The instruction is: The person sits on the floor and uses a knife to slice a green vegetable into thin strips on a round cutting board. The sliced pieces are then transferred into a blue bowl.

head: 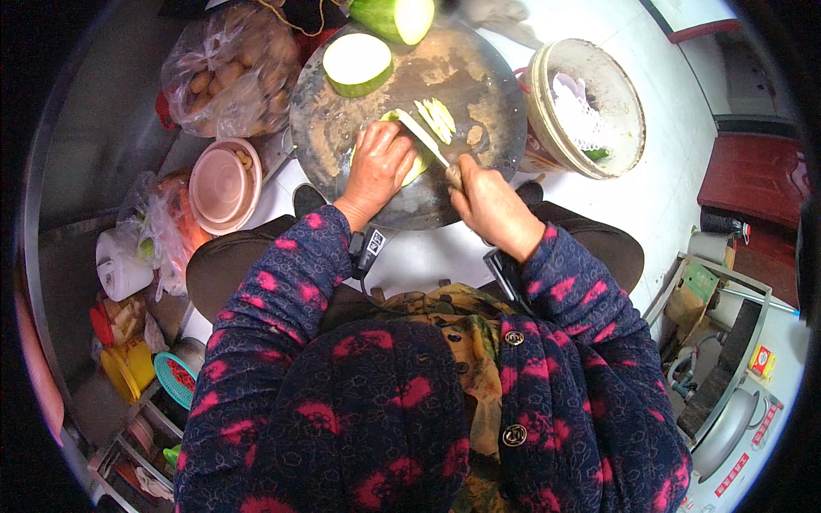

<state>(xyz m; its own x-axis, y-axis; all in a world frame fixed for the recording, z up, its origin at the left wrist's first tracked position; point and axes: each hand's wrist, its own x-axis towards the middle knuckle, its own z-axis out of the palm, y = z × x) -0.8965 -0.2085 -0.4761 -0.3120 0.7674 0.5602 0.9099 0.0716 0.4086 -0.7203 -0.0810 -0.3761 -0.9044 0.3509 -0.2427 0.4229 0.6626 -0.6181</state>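
My left hand (378, 163) presses down on pale green gourd slices (418, 168) on a round, stained chopping board (314, 128). Most of the slices are hidden under its fingers. My right hand (494, 208) grips a kitchen knife (423, 136) by its handle; the blade stands on edge beside the left fingertips. Just beyond the blade lies a small pile of cut gourd strips (436, 118). A thick green-skinned gourd section (357, 63), white face up, sits farther back on the board. A larger cut gourd (385, 19) rests at the board's far edge.
Right of the board stands a bucket (544, 122) with foam netting and scraps inside. To the left are a clear bag of potato-like produce (224, 77), pink plastic baskets (218, 186) and a turquoise basket (168, 383). A metal rack (718, 272) stands at the lower right.
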